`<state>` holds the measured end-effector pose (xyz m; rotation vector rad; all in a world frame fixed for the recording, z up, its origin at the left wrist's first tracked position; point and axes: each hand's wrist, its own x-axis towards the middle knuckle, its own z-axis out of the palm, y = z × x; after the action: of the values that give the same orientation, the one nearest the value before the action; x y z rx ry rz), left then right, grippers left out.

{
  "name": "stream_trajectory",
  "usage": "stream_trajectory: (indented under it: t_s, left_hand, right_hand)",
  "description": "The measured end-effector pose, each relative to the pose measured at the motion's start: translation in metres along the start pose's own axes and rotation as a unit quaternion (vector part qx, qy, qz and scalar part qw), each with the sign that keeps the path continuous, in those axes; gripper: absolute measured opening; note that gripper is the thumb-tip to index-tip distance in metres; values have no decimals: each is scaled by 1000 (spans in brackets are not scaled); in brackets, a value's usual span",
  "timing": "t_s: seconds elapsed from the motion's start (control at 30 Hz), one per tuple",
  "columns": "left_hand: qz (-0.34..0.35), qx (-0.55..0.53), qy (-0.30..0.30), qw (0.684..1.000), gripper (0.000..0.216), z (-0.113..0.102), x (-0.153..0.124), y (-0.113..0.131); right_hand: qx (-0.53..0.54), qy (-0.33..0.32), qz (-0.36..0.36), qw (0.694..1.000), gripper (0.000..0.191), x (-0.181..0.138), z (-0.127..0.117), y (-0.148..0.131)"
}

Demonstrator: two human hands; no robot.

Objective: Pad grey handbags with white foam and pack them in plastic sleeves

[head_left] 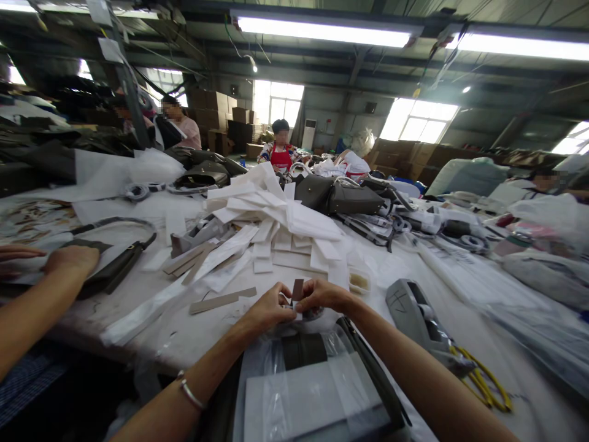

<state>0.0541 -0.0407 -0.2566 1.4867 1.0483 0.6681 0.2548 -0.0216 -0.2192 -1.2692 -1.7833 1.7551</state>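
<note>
My right hand [319,296] pinches a small grey-brown strip [297,288] that stands upright between finger and thumb. Close beside it, my left hand [275,305] is closed, its fingertips meeting near the strip's lower end; what exactly they grip is too small to make out. Below both hands lies a dark handbag [352,334], with clear plastic and a white sheet [313,399] over its front. A flat grey-brown strip [223,301] rests on the table left of my hands.
White foam sheets [280,215] are heaped ahead. A grey tape dispenser [416,316] and a yellow cord [488,383] lie to the right, near a small tub [359,280]. At left, a co-worker's hands [76,261] touch another dark bag [117,267]. More bags [340,195] lie beyond.
</note>
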Motion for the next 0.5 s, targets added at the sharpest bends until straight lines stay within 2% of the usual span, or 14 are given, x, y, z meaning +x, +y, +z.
stream_trajectory:
  t_s: [0.3, 0.5]
  left_hand:
    - [-3, 4, -8, 1000, 45, 0, 0, 1]
    - [-8, -23, -1, 1000, 39, -1, 7, -1]
  right_hand:
    - [-34, 5, 15, 999, 33, 10, -4, 4]
    - [-69, 72, -59, 993, 19, 14, 7, 3]
